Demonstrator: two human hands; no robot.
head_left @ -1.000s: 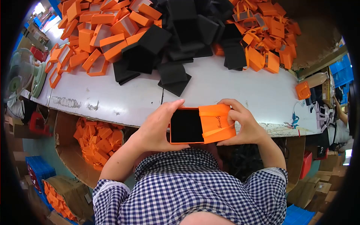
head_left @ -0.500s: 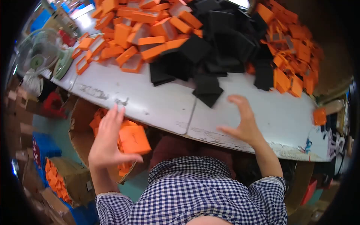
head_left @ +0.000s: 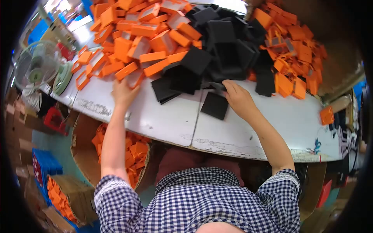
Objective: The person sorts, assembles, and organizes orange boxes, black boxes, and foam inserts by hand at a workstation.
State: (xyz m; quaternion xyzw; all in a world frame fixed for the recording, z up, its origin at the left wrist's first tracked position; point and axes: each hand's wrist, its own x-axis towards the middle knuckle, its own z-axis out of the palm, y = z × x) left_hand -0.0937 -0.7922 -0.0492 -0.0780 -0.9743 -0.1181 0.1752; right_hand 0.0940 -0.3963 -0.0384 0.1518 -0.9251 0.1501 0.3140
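Note:
My left hand [head_left: 123, 94] is at the front of the orange box pile, its fingers and thumb closed around the near end of an open orange box [head_left: 136, 79]. The fingertips are partly hidden. My right hand [head_left: 239, 99] pinches the edge of a thin black square piece [head_left: 213, 86], which is tilted up off the table. Just below it, another black square piece [head_left: 215, 106] lies flat on the white table [head_left: 163, 116]. More black pieces [head_left: 186, 75] are heaped between my hands and behind them.
Orange boxes [head_left: 142, 31] are piled at the back left, and smaller orange pieces [head_left: 297, 54] at the back right. Below the table's left edge stands a carton [head_left: 82, 149] holding orange boxes. A green fan [head_left: 37, 73] is at the far left. Blue thread snips [head_left: 318, 145] lie at right.
My left hand has moved up from above the carton to the orange pile; the orange box beneath it has dropped into the carton. My right hand has reached forward and taken a black piece.

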